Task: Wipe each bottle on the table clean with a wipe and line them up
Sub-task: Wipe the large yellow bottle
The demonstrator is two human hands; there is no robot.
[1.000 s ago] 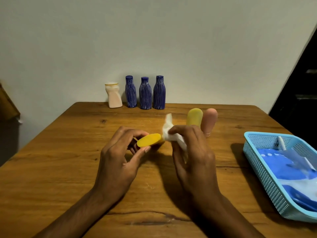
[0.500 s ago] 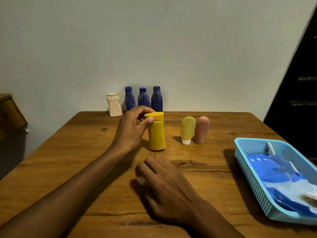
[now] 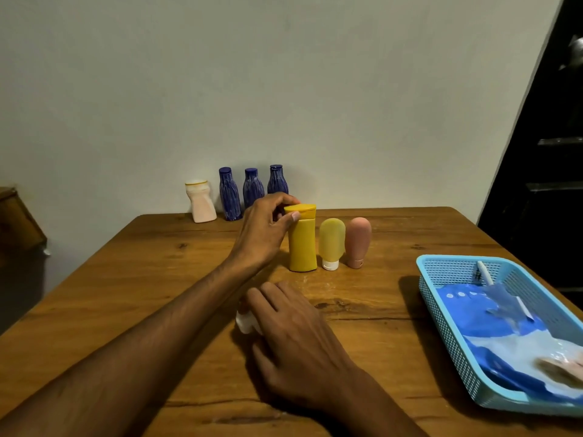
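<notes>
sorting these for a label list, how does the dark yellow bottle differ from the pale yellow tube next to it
The dark yellow bottle is taller and opaque; the pale yellow tube is shorter and looks translucent. The bottle stands cap up, gripped at the cap by the left hand; the tube stands on its white cap, untouched. Both are upright in one row.

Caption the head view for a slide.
Left hand sets yellow bottle beside two tubes; right hand rests on wipe.
</notes>
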